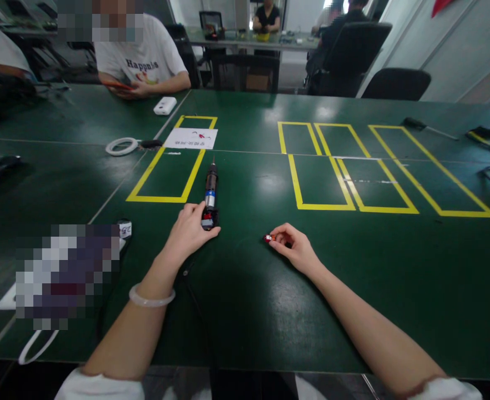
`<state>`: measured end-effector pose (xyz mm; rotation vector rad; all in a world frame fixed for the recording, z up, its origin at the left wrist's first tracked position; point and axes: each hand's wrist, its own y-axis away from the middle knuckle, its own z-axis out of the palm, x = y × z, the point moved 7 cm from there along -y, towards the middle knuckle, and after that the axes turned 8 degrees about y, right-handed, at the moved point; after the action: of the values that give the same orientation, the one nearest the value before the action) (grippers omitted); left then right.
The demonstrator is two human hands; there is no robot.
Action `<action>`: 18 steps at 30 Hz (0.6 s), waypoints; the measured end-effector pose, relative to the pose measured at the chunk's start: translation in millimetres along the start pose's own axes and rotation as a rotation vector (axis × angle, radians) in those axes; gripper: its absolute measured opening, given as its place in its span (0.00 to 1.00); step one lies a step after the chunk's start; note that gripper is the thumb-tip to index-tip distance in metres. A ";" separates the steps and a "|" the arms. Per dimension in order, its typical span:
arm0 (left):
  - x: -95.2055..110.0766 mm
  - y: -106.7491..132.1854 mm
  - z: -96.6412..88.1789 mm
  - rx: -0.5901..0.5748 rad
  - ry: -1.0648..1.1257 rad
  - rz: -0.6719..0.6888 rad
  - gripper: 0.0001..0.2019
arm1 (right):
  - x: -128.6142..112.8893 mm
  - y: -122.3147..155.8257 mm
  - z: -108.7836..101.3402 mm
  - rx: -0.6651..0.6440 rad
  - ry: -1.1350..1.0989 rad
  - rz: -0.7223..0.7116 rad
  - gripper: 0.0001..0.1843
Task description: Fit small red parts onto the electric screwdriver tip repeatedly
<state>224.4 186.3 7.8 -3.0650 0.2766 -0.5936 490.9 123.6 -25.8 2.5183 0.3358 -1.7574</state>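
An electric screwdriver (210, 189) with a black and silver body and a blue band lies on the green table, its thin bit pointing away from me. My left hand (189, 230) is closed around its near end, the thumb stretched along the right side. To the right, my right hand (294, 245) pinches a small red-and-orange piece (268, 238) between thumb and fingertips, just over the tabletop. The exact kind of this piece is too small to make out. A dark cable (195, 300) runs from near my left wrist toward the table's front edge.
Yellow tape outlines (297, 189) mark the green table (245, 311). A white paper card (190, 138) lies across the left outline. A coiled white cable (122, 146), a white box (165, 105) and a blurred-out device (68, 272) are leftward. A person (145, 55) sits opposite.
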 end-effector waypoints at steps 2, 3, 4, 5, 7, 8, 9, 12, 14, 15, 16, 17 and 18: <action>24.8 4.5 8.7 -0.018 0.044 0.060 0.36 | -0.9 -0.4 -1.3 0.016 0.051 -0.013 0.10; 37.0 7.3 13.2 -0.025 0.068 0.085 0.36 | -1.7 -0.5 -2.2 0.027 0.077 -0.022 0.09; 48.7 10.3 17.8 -0.031 0.091 0.107 0.36 | -2.6 -0.6 -3.3 0.042 0.101 -0.033 0.09; 59.7 13.5 22.6 -0.037 0.112 0.128 0.36 | -3.4 -0.6 -4.5 0.058 0.120 -0.044 0.09; 78.9 20.0 31.6 -0.045 0.147 0.167 0.38 | -4.7 -0.3 -6.6 0.086 0.147 -0.064 0.10; 87.1 23.0 35.6 -0.048 0.162 0.187 0.38 | -5.1 -0.1 -7.2 0.093 0.160 -0.074 0.11; 94.1 25.8 38.9 -0.050 0.175 0.207 0.39 | -5.6 0.2 -7.4 0.094 0.177 -0.084 0.11; 107.9 32.3 45.4 -0.057 0.194 0.249 0.41 | -7.3 0.8 -7.2 0.087 0.255 -0.119 0.09; 112.1 34.8 47.3 -0.066 0.192 0.264 0.42 | -8.8 0.9 -7.3 0.086 0.292 -0.140 0.07; 113.0 35.5 47.7 -0.071 0.191 0.268 0.42 | -9.7 1.0 -7.5 0.088 0.299 -0.148 0.06; 113.3 35.9 47.8 -0.073 0.191 0.270 0.43 | -10.5 0.9 -7.6 0.090 0.300 -0.156 0.05; 113.3 36.0 47.7 -0.072 0.192 0.271 0.43 | -11.3 0.9 -7.6 0.092 0.297 -0.163 0.05; 112.9 35.9 47.5 -0.070 0.194 0.271 0.43 | -12.1 0.8 -7.4 0.094 0.295 -0.171 0.05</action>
<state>338.9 130.0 4.0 -2.9591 0.7151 -0.8786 493.9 122.3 -12.0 2.9004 0.5077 -1.4793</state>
